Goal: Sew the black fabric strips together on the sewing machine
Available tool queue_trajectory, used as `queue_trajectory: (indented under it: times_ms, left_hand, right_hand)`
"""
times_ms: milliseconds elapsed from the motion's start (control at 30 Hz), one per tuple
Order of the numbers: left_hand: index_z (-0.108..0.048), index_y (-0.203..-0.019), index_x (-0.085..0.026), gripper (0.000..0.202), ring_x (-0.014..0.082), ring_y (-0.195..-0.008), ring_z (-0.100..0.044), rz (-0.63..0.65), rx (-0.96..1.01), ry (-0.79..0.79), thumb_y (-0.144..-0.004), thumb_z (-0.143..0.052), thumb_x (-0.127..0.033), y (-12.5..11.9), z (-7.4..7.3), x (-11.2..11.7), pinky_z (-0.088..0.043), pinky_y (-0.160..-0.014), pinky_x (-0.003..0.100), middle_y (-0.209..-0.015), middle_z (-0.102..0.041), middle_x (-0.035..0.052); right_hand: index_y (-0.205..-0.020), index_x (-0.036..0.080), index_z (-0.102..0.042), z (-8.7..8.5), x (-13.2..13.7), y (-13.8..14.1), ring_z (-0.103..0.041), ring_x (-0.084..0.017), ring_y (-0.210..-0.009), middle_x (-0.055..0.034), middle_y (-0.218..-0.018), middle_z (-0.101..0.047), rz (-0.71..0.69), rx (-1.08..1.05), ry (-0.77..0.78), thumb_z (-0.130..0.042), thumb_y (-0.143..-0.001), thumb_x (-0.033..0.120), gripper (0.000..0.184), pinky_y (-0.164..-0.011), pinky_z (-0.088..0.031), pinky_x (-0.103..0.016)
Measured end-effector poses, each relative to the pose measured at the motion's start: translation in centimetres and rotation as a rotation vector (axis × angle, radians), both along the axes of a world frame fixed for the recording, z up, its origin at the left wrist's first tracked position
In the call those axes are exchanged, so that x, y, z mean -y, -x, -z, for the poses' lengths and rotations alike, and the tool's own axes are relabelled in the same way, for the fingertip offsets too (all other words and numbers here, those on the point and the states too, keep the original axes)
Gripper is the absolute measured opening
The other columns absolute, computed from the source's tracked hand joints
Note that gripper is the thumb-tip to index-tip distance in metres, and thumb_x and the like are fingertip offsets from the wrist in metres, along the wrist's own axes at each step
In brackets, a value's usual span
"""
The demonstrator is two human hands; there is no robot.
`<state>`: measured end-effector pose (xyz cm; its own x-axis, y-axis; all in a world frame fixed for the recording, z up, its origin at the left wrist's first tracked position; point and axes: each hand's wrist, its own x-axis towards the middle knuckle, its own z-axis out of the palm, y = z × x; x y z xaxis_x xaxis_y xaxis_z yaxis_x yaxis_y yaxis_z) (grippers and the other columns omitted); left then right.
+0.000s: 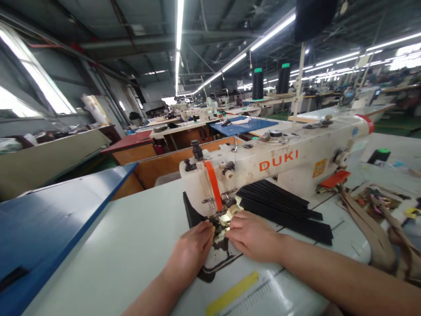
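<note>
A white sewing machine (237,169) marked DUKI stands on the table, with an orange guard strip (213,186) on its head. Close by the needle area, my left hand (194,245) has its fingers curled on a black fabric piece (191,213). That piece shows behind the hand and again below it; its middle is covered. From the right, my right hand (255,235) reaches in with bent fingers pressed together near the presser foot. What those fingertips grip is hidden. Behind the right hand, flat black strips (279,204) lie fanned in a stack under the machine arm.
Tan straps (371,228) and mixed scraps lie at the right. A yellow tape (233,294) and printed rulers mark the table's front. Two black thread cones (258,85) stand above the machine. At left is a blue tabletop (66,224).
</note>
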<state>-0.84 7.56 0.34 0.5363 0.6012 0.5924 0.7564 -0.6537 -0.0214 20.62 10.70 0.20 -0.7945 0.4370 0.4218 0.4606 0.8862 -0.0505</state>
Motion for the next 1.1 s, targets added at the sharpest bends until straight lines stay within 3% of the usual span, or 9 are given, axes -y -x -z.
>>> queue_trajectory:
  times_ms: [233, 333, 400, 500, 600, 767, 867, 967, 1100]
  left_hand:
    - [-0.066, -0.104, -0.015, 0.029, 0.0175, -0.100, -0.069, -0.025, -0.001, 0.056, -0.096, -0.039, -0.015, 0.2, -0.3, 9.9, -0.055, -0.087, 0.025, -0.103, -0.072, 0.0087]
    - [-0.066, -0.110, -0.018, 0.026, 0.0180, -0.102, -0.068, -0.029, 0.094, 0.154, -0.094, -0.046, -0.017, 0.7, -0.2, 12.3, -0.054, -0.088, 0.025, -0.111, -0.070, 0.0088]
    - [-0.066, -0.114, -0.022, 0.027, 0.0202, -0.108, -0.066, -0.115, 0.297, 0.288, -0.090, -0.054, -0.020, 1.8, -0.5, 12.7, -0.052, -0.092, 0.029, -0.121, -0.066, 0.0078]
    - [-0.065, -0.112, -0.022, 0.030, 0.0255, -0.115, -0.061, -0.400, 0.819, 0.593, -0.082, -0.064, -0.027, 4.3, -1.5, 12.1, -0.051, -0.095, 0.040, -0.124, -0.064, 0.0090]
    - [-0.063, -0.104, -0.015, 0.023, 0.0262, -0.098, -0.070, -0.536, 1.014, 0.835, -0.085, -0.059, -0.027, 5.7, -2.7, 10.9, -0.059, -0.079, 0.038, -0.111, -0.070, 0.0156]
    - [-0.058, -0.098, -0.015, 0.015, 0.0145, -0.072, -0.071, -0.610, 1.015, 1.120, -0.089, -0.059, -0.027, 4.4, -3.1, 9.4, -0.055, -0.058, 0.022, -0.081, -0.070, 0.0046]
    - [-0.059, -0.088, -0.013, 0.019, 0.0077, -0.047, -0.057, -0.665, 0.906, 1.295, -0.092, -0.059, -0.032, 3.7, -2.1, 8.8, -0.046, -0.044, 0.019, -0.067, -0.061, -0.0035]
    - [-0.061, -0.089, -0.013, 0.022, 0.0083, -0.052, -0.057, -0.663, 0.787, 1.406, -0.094, -0.057, -0.034, 4.0, -1.6, 7.5, -0.049, -0.049, 0.022, -0.072, -0.061, -0.0022]
    - [-0.060, -0.108, -0.014, 0.023, 0.0160, -0.079, -0.065, -0.649, 0.731, 1.238, -0.094, -0.059, -0.033, 5.5, -2.9, 2.4, -0.055, -0.068, 0.033, -0.100, -0.064, 0.0048]
  right_hand:
    - [-0.081, 0.016, -0.065, 0.0, 2.7, 0.5, -0.048, -0.018, -0.077, -0.0035, -0.074, -0.057, -0.115, -0.129, 0.114, -0.048, -0.090, 0.013, 0.020, -0.074, -0.040, -0.031]
    - [-0.091, 0.017, -0.067, -0.1, 4.8, 1.6, -0.049, -0.019, -0.079, -0.0037, -0.080, -0.059, -0.220, -0.100, 0.170, -0.051, -0.089, 0.016, 0.016, -0.074, -0.041, -0.031]
    - [-0.096, 0.017, -0.067, -0.2, 5.8, 2.2, -0.049, -0.019, -0.081, -0.0036, -0.083, -0.060, -0.234, -0.087, 0.200, -0.052, -0.089, 0.017, 0.016, -0.074, -0.041, -0.031]
    - [-0.089, 0.017, -0.066, -0.4, 6.5, 2.5, -0.049, -0.018, -0.081, -0.0039, -0.084, -0.060, -0.214, -0.080, 0.215, -0.050, -0.090, 0.017, 0.016, -0.075, -0.042, -0.031]
    - [-0.083, 0.017, -0.064, -0.6, 6.6, 2.4, -0.049, -0.018, -0.081, -0.0037, -0.083, -0.060, -0.212, -0.074, 0.217, -0.050, -0.090, 0.016, 0.016, -0.075, -0.042, -0.031]
    - [-0.083, 0.018, -0.064, -0.6, 6.9, 2.4, -0.052, -0.019, -0.081, -0.0039, -0.083, -0.060, -0.196, -0.094, 0.256, -0.051, -0.088, 0.013, 0.016, -0.074, -0.043, -0.032]
    - [-0.089, 0.020, -0.066, -0.2, 7.0, 2.4, -0.054, -0.021, -0.084, -0.0046, -0.086, -0.062, -0.200, -0.104, 0.292, -0.050, -0.087, 0.011, 0.019, -0.075, -0.045, -0.034]
    - [-0.097, 0.020, -0.067, 0.3, 6.6, 2.5, -0.057, -0.021, -0.084, -0.0055, -0.088, -0.064, -0.230, -0.139, 0.267, -0.049, -0.087, 0.010, 0.023, -0.075, -0.049, -0.035]
    - [-0.105, 0.018, -0.064, 0.8, 5.7, 2.6, -0.062, -0.019, -0.080, -0.0065, -0.088, -0.066, -0.276, -0.192, 0.172, -0.047, -0.088, 0.011, 0.024, -0.071, -0.054, -0.029]
